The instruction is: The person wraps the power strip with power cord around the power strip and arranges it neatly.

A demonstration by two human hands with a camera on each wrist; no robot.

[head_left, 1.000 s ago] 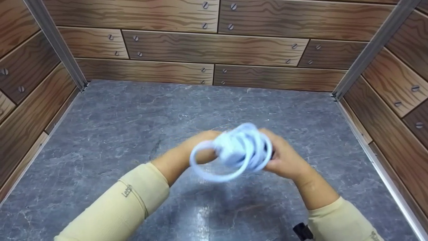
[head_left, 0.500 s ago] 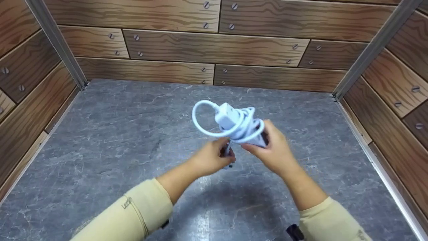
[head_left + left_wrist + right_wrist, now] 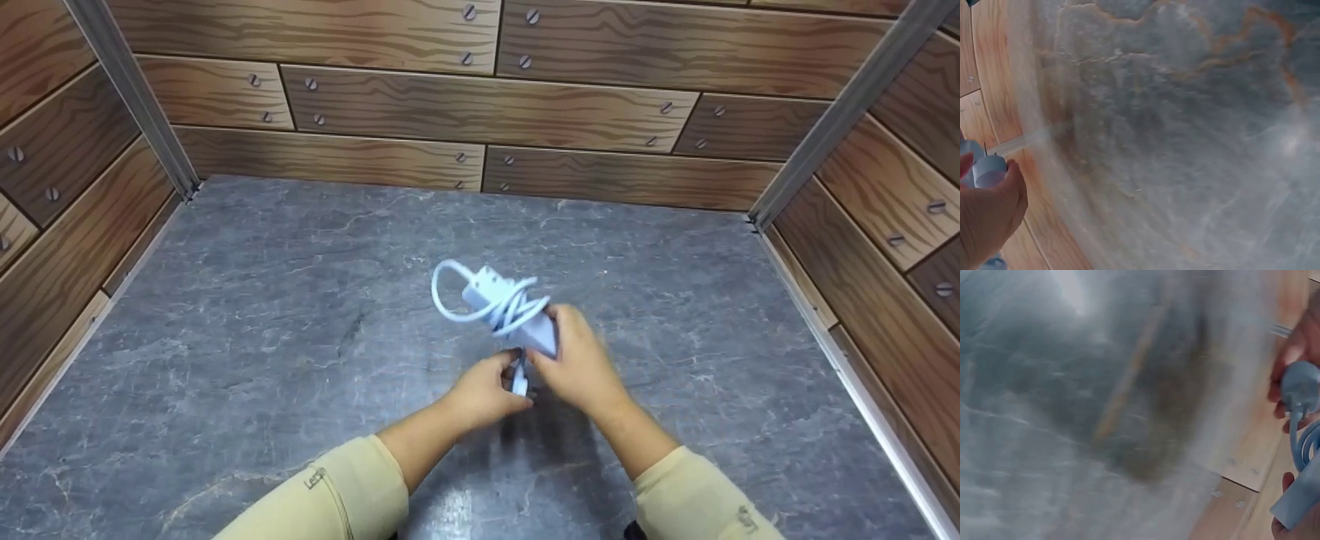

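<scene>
A white power strip [image 3: 541, 334] with its cord [image 3: 514, 309] wound around the middle is held above the floor. My right hand [image 3: 581, 367] grips its near end, and a loop of cord sticks out at the far left end. Just left of it, my left hand [image 3: 484, 394] pinches the plug [image 3: 519, 380] on the cord's end. The left wrist view shows the pins of this round plug [image 3: 990, 171] above the thumb. In the right wrist view, the plug [image 3: 1300, 385] and part of the strip [image 3: 1299, 490] appear at the right edge.
A grey marbled surface [image 3: 315, 270] spreads under both hands. Wood-patterned panels [image 3: 480, 105] enclose it at the back and sides, with metal posts [image 3: 139, 112] at the corners.
The power strip first tilted away and rose, then came down toward me with both hands. The plug in the left hand, hidden at first, is now visible below the strip.
</scene>
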